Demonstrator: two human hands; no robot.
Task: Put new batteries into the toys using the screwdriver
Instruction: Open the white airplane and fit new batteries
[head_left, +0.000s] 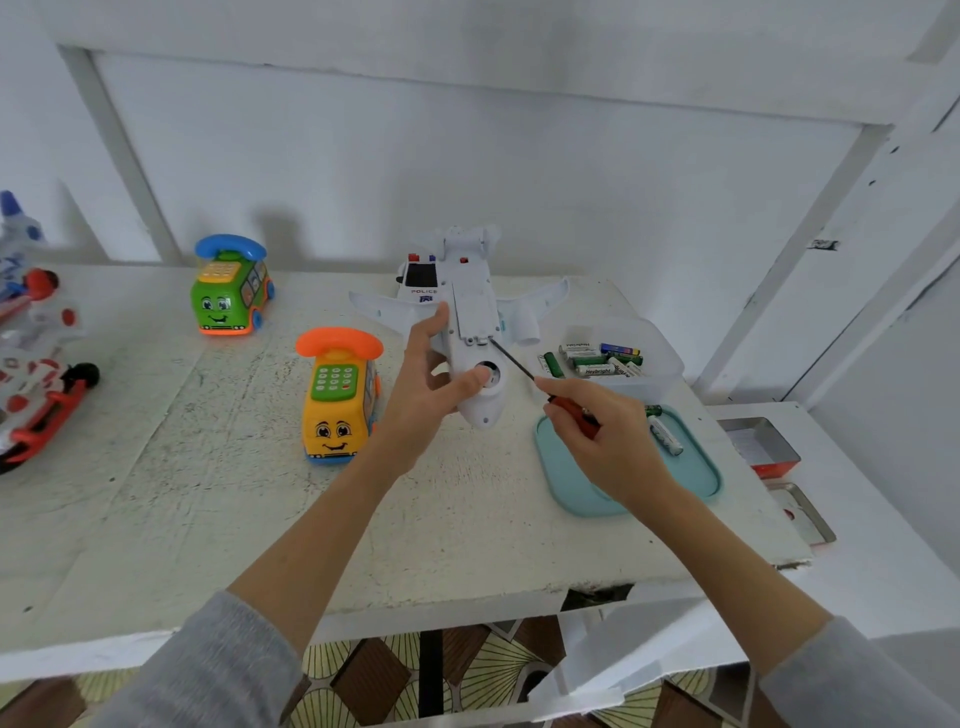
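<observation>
White plastic plane (470, 332), belly up above the table (208, 493), is gripped round its nose end by the left hand (434, 384), thumb on the round opening; its body runs away from the viewer. The right hand (597, 431) pinches a red-handled screwdriver (540, 382), shaft slanting up-left, tip at the battery cover's near edge.
</observation>
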